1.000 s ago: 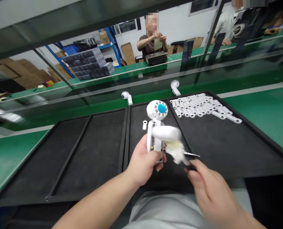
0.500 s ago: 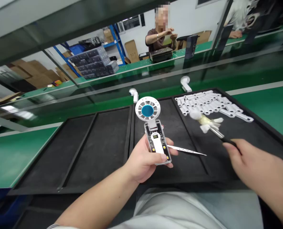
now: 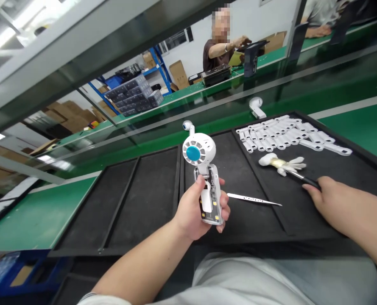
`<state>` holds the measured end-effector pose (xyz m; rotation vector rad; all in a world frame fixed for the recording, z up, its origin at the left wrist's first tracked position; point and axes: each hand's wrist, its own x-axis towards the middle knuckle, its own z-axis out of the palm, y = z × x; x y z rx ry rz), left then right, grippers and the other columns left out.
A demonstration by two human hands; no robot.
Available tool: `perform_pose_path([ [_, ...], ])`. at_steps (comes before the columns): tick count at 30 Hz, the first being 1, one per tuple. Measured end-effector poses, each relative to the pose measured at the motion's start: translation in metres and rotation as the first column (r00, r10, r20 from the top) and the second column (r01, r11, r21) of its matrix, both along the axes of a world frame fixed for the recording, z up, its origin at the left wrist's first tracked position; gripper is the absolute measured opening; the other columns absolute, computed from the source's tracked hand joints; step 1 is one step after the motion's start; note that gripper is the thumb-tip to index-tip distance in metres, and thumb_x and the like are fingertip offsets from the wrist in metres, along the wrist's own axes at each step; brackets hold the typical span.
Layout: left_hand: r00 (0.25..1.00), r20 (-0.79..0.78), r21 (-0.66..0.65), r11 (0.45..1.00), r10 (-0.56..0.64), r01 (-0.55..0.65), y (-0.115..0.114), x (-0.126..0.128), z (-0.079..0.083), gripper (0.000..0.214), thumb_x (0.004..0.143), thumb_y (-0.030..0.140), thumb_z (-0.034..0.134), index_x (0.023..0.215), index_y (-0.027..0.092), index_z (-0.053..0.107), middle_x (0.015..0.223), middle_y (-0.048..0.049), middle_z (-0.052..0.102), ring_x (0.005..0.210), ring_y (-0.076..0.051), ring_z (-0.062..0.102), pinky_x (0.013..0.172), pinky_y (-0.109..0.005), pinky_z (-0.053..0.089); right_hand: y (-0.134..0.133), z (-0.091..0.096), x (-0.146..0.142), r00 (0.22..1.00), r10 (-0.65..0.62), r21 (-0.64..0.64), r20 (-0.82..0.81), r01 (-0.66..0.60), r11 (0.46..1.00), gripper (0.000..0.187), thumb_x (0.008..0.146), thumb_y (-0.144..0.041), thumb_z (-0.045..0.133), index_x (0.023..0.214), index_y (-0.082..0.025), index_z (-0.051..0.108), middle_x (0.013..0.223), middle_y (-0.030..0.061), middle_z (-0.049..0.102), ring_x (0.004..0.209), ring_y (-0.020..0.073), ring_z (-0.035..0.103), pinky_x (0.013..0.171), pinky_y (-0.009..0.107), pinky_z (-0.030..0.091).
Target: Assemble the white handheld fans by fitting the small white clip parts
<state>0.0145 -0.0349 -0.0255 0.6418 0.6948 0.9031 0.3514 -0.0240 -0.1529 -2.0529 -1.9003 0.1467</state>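
My left hand [image 3: 196, 207] is wrapped around a handheld fan [image 3: 211, 195], its thumb near the neck. The fan's round white head with a blue centre faces left. Its handle stands open at the front, showing a circuit board. In my right hand [image 3: 337, 201] is a black-handled tool [image 3: 309, 181] with a metal shaft. The shaft's tip meets a white and yellowish glove-like piece [image 3: 279, 163]; I cannot tell whether they are joined. A thin pointed strip with dark dots [image 3: 255, 200] lies behind my left fingers.
White handle covers [image 3: 274, 135] lie in rows in the black tray [image 3: 302, 203]. Another black tray [image 3: 153, 190] adjoins it on the left. Two white fans [image 3: 256, 106] stand beyond the trays. Across the bench a person [image 3: 222, 46] works near stacked boxes [image 3: 134, 95].
My left hand has turned the fan, so its head shows more from the side, and my thumb has moved up the handle. My view has shifted. The person across has reached right.
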Motion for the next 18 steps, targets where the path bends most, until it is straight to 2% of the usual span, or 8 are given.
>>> perform_pose_path([
  [3, 0.995, -0.075, 0.069, 0.996, 0.058, -0.053, 0.0, 0.003, 0.003, 0.046, 0.072, 0.033, 0.081, 0.11, 0.02, 0.058, 0.084, -0.0036, 0.063, 0.067, -0.015, 0.062, 0.044, -0.019, 0.045, -0.004, -0.001, -0.003, 0.992, 0.006, 0.02, 0.123, -0.008, 1.0, 0.038, 0.095, -0.052, 0.051, 0.071, -0.025, 0.042, 0.058, 0.0032, 0.054, 0.042, 0.0164, 0.049, 0.051, 0.032, 0.021],
  [5, 0.986, -0.155, 0.094, 0.994, 0.064, -0.05, 0.002, 0.004, 0.002, 0.047, 0.066, 0.015, 0.082, 0.106, 0.017, 0.058, 0.084, -0.0048, 0.064, 0.072, -0.015, 0.061, 0.05, -0.02, 0.045, -0.006, 0.0, -0.009, 0.983, 0.002, 0.036, 0.185, -0.009, 0.999, 0.038, 0.099, -0.052, 0.044, 0.074, -0.024, 0.043, 0.063, 0.0047, 0.057, 0.045, 0.0178, 0.053, 0.052, 0.032, 0.02],
  [7, 0.968, -0.234, 0.088, 0.994, 0.086, -0.067, 0.01, 0.001, -0.003, 0.045, 0.062, 0.012, 0.081, 0.1, 0.016, 0.058, 0.084, -0.0051, 0.064, 0.072, -0.015, 0.06, 0.05, -0.02, 0.043, -0.008, 0.007, -0.017, 0.97, -0.014, 0.015, 0.245, 0.01, 1.0, 0.035, 0.101, -0.048, 0.041, 0.077, -0.022, 0.046, 0.07, 0.0063, 0.06, 0.051, 0.0195, 0.058, 0.051, 0.032, 0.02],
  [9, 0.919, -0.359, 0.089, 0.986, 0.164, -0.141, 0.027, -0.005, -0.01, 0.049, 0.058, 0.011, 0.079, 0.101, 0.019, 0.056, 0.092, -0.005, 0.064, 0.072, -0.016, 0.061, 0.047, -0.021, 0.041, -0.008, 0.018, -0.026, 0.954, -0.04, -0.038, 0.299, 0.054, 0.998, 0.031, 0.102, -0.042, 0.042, 0.08, -0.02, 0.049, 0.073, 0.0068, 0.063, 0.056, 0.0216, 0.062, 0.05, 0.031, 0.021],
  [11, 0.824, -0.507, 0.123, 0.968, 0.252, -0.221, 0.056, -0.014, -0.015, 0.049, 0.059, 0.011, 0.075, 0.102, 0.021, 0.055, 0.099, -0.0055, 0.065, 0.07, -0.017, 0.063, 0.043, -0.02, 0.037, -0.007, 0.029, -0.033, 0.941, -0.067, -0.081, 0.332, 0.099, 0.992, 0.027, 0.102, -0.038, 0.043, 0.084, -0.019, 0.051, 0.074, 0.0068, 0.064, 0.061, 0.024, 0.065, 0.049, 0.031, 0.023],
  [13, 0.712, -0.625, 0.179, 0.946, 0.321, -0.269, 0.096, -0.025, -0.014, 0.041, 0.065, 0.012, 0.072, 0.103, 0.019, 0.055, 0.095, -0.0066, 0.065, 0.064, -0.016, 0.062, 0.04, -0.018, 0.033, -0.006, 0.036, -0.037, 0.94, -0.074, -0.091, 0.333, 0.11, 0.99, 0.026, 0.102, -0.037, 0.044, 0.087, -0.018, 0.052, 0.075, 0.0071, 0.065, 0.064, 0.0254, 0.067, 0.048, 0.031, 0.024],
  [15, 0.613, -0.687, 0.245, 0.919, 0.389, -0.308, 0.14, -0.036, -0.003, 0.03, 0.076, 0.015, 0.069, 0.103, 0.015, 0.056, 0.091, -0.0062, 0.063, 0.061, -0.013, 0.059, 0.042, -0.019, 0.037, -0.005, 0.038, -0.038, 0.942, -0.062, -0.073, 0.33, 0.091, 0.993, 0.026, 0.102, -0.037, 0.044, 0.089, -0.017, 0.054, 0.076, 0.0086, 0.066, 0.065, 0.0256, 0.068, 0.047, 0.031, 0.026],
  [18, 0.465, -0.724, 0.38, 0.857, 0.51, -0.349, 0.193, -0.055, 0.024, 0.026, 0.091, 0.029, 0.062, 0.111, 0.013, 0.059, 0.098, -0.0066, 0.063, 0.076, -0.015, 0.062, 0.062, -0.028, 0.054, -0.004, 0.035, -0.038, 0.943, -0.051, -0.042, 0.329, 0.069, 0.997, 0.026, 0.102, -0.036, 0.044, 0.089, -0.016, 0.054, 0.076, 0.0092, 0.067, 0.065, 0.0253, 0.069, 0.047, 0.03, 0.027],
])
